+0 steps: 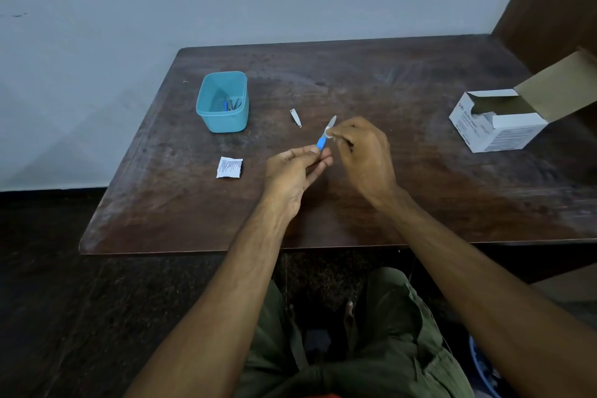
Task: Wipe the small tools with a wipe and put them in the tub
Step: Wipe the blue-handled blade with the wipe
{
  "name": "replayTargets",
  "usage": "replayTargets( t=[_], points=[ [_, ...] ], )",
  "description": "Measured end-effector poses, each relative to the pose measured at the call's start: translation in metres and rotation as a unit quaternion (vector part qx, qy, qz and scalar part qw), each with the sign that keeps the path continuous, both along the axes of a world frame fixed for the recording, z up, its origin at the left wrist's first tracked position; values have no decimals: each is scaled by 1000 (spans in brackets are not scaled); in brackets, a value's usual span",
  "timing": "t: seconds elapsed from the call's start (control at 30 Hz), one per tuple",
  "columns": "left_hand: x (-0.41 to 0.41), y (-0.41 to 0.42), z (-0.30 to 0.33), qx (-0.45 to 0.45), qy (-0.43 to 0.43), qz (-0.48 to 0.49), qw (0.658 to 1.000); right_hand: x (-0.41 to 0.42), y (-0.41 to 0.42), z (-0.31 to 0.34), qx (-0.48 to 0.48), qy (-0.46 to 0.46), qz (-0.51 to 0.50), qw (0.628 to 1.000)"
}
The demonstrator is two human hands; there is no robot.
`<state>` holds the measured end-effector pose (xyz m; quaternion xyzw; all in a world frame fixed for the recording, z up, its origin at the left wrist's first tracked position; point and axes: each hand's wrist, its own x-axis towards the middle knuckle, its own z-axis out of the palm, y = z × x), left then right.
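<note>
Left hand [295, 168] has a pinch grip on the blue handle of a small blade tool [324, 136], tip pointing away; right hand [361, 152] pinches a white wipe [329, 131] round the metal just above the handle, both held over the middle of the bench [420, 203]. I'd draw the wipe handle-to-tip, folded over both faces, fingers behind the edge. Toward the near-left edge lies a torn white sachet [229, 167], print too small to read. Just past the hands, a nail clipper [296, 117] waits its turn. Far left, the teal tub [223, 102] holds a few tools already, looks like pins, hard to tell. At the right edge, the open wipe box [499, 126]; its label's unreadable.
</note>
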<state>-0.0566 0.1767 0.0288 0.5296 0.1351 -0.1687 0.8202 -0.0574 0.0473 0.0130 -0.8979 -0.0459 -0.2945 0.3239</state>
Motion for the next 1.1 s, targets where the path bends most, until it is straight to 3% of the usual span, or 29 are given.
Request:
replayTargets(
  t=[0.17,0.5,1.1],
  points=[
    [4,-1,1,18,-22,15,999,-16,13,5,-17,16,45,999],
    [4,-7,-1,60,-44,23,997,-14,18,7,-56,83,28,995],
    [4,-12,1,40,-46,37,997,-5,17,24,-151,82,4,985]
  ],
)
